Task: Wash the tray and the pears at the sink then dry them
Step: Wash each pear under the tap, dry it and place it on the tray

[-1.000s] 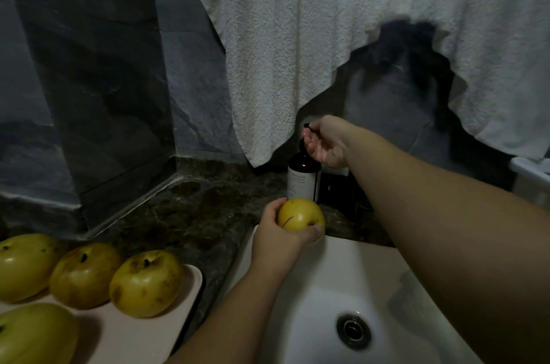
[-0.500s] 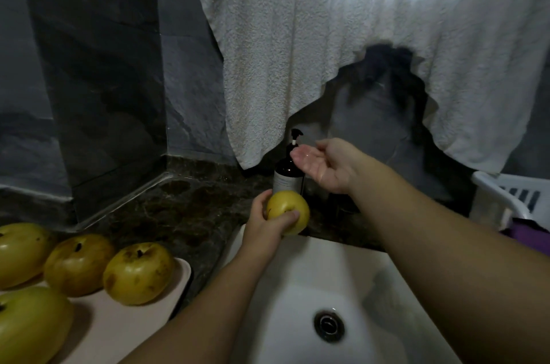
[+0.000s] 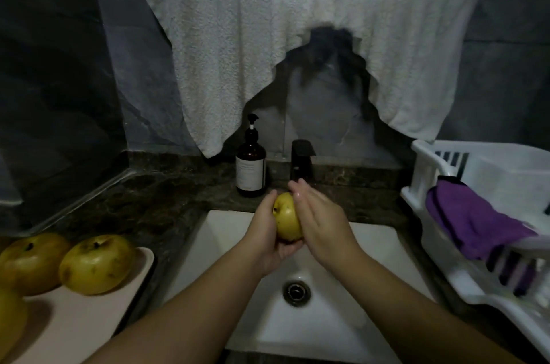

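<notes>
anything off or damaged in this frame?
The pears on the tray at left carry dark brown blotches, clearest on the nearer one. The purple cloth hangs crumpled over the white rack. No spill shows.

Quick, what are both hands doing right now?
Left hand: holding the pear over the sink.
Right hand: open, fingers straight, pressed against the pear.

Right hand (image 3: 320,222) hides the pear's (image 3: 286,219) right side.
</notes>
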`<state>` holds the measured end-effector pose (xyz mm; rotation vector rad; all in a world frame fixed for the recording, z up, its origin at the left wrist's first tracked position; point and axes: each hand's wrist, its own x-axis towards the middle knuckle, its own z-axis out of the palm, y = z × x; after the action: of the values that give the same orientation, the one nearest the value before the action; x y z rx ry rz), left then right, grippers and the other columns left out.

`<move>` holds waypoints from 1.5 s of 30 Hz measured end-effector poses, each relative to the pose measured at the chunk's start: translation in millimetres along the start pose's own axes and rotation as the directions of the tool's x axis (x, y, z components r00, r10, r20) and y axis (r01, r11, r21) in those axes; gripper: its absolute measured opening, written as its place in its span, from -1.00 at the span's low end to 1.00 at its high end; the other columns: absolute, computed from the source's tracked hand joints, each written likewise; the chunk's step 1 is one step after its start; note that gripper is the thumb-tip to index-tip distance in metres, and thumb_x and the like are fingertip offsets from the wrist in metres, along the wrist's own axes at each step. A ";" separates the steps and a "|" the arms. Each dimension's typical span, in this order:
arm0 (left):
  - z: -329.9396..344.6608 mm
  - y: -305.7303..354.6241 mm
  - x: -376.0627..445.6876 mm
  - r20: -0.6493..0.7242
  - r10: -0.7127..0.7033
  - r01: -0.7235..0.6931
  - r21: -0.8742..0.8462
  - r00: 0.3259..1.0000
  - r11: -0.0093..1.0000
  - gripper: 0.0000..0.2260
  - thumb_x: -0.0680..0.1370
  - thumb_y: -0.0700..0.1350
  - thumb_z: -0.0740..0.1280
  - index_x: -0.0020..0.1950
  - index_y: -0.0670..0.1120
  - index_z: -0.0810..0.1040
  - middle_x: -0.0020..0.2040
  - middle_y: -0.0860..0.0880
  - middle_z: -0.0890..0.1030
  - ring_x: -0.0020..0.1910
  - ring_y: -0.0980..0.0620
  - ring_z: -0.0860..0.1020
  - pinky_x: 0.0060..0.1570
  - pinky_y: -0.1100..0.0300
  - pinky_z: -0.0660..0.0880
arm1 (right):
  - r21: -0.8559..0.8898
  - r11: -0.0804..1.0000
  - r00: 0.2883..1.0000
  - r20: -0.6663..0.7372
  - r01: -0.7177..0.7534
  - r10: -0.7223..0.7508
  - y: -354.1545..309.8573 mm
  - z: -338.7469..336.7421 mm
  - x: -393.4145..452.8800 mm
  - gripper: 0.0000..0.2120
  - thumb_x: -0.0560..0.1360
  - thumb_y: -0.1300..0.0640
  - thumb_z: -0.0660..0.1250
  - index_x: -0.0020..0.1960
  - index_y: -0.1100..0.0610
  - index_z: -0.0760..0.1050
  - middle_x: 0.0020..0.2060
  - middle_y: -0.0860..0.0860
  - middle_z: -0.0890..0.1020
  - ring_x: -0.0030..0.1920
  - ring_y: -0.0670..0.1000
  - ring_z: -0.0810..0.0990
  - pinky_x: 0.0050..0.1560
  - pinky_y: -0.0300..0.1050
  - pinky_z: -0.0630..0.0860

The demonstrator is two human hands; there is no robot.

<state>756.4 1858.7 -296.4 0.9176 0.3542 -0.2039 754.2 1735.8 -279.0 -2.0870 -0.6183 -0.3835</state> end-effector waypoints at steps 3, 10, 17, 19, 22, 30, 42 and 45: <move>3.9 -11.5 6.1 0.036 -0.043 0.042 0.012 0.998 0.999 -0.48 0.60 0.32 0.28 0.28 -0.05 0.67 0.05 -0.16 0.75 -0.08 -0.09 0.76 -0.33 0.10 0.64 | -0.212 0.973 0.993 0.095 0.094 -0.075 16.1 7.3 -11.0 -0.57 0.73 0.05 0.07 0.59 0.03 0.26 0.58 -0.13 0.25 0.53 -0.30 0.00 0.41 -0.51 -0.16; -4.2 -21.9 19.3 -0.093 0.000 0.020 0.217 0.996 0.976 -0.52 0.57 0.34 0.26 0.27 0.02 0.63 0.09 -0.13 0.73 0.00 -0.09 0.71 -0.37 0.13 0.59 | -0.257 0.958 0.983 0.097 -0.125 0.155 32.0 13.2 -15.0 -0.44 0.69 -0.14 0.09 0.63 0.03 0.17 0.58 -0.04 0.27 0.52 -0.05 0.27 0.37 -0.21 0.19; -0.9 -26.4 13.5 -0.072 0.017 0.009 0.335 0.997 0.942 -0.56 0.58 0.29 0.26 0.25 0.02 0.62 0.14 -0.15 0.72 0.04 -0.11 0.71 -0.13 0.00 0.68 | -0.132 0.933 0.933 0.095 -0.335 0.348 34.9 9.6 -7.2 -0.43 0.68 -0.21 0.05 0.61 0.00 0.22 0.54 0.05 0.35 0.48 0.07 0.36 0.35 -0.07 0.29; -0.4 -25.3 11.1 -0.070 -0.001 0.023 0.316 0.998 0.948 -0.56 0.60 0.30 0.23 0.24 0.02 0.63 0.11 -0.13 0.73 0.02 -0.08 0.70 -0.21 0.05 0.66 | -0.193 0.951 0.956 0.117 -0.243 0.268 31.9 14.6 -17.7 -0.46 0.70 -0.15 0.01 0.64 0.02 0.14 0.59 0.00 0.25 0.54 0.01 0.26 0.37 -0.15 0.21; 0.7 -30.0 13.9 -0.022 0.060 -0.046 0.401 0.998 0.915 -0.63 0.62 0.27 0.18 0.17 0.12 0.67 0.10 -0.06 0.74 0.10 -0.05 0.70 0.05 -0.05 0.68 | -0.166 0.977 0.984 0.091 -0.134 0.151 33.6 16.5 -16.3 -0.54 0.72 -0.04 0.06 0.60 0.00 0.27 0.56 -0.06 0.32 0.55 -0.08 0.23 0.45 -0.23 0.12; 3.3 -24.4 11.1 -0.060 0.059 -0.029 0.412 0.996 0.911 -0.63 0.59 0.28 0.22 0.13 0.07 0.65 0.01 -0.07 0.72 -0.05 -0.03 0.69 -0.31 0.06 0.66 | -0.076 0.972 0.974 0.009 -0.224 0.225 35.9 20.7 -14.9 -0.54 0.69 -0.10 0.06 0.54 -0.02 0.35 0.48 -0.02 0.42 0.43 0.00 0.40 0.27 -0.17 0.28; 9.1 -28.3 3.8 -0.053 0.013 0.008 0.381 0.999 0.925 -0.56 0.62 0.30 0.23 0.28 0.01 0.56 0.16 -0.18 0.68 0.02 -0.13 0.69 -0.31 0.08 0.63 | 0.205 0.856 0.875 0.005 -0.474 0.483 41.7 7.2 -2.5 -0.64 0.69 -0.14 0.08 0.37 -0.11 0.51 0.34 0.02 0.55 0.13 -0.02 0.49 0.08 -0.10 0.32; 11.4 -27.4 2.1 -0.023 -0.027 0.033 0.327 0.999 0.944 -0.57 0.62 0.29 0.23 0.27 0.03 0.61 0.14 -0.16 0.71 -0.02 -0.11 0.71 -0.34 0.09 0.61 | 0.011 0.963 0.960 -0.066 -0.270 0.270 35.8 13.3 -11.6 -0.55 0.63 -0.16 0.07 0.45 -0.12 0.47 0.40 -0.09 0.50 0.32 -0.05 0.47 0.19 -0.15 0.32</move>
<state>751.9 1833.2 -311.1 1.2442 0.3576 -0.2887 765.2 1726.7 -316.3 -2.1123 -0.2868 -0.2942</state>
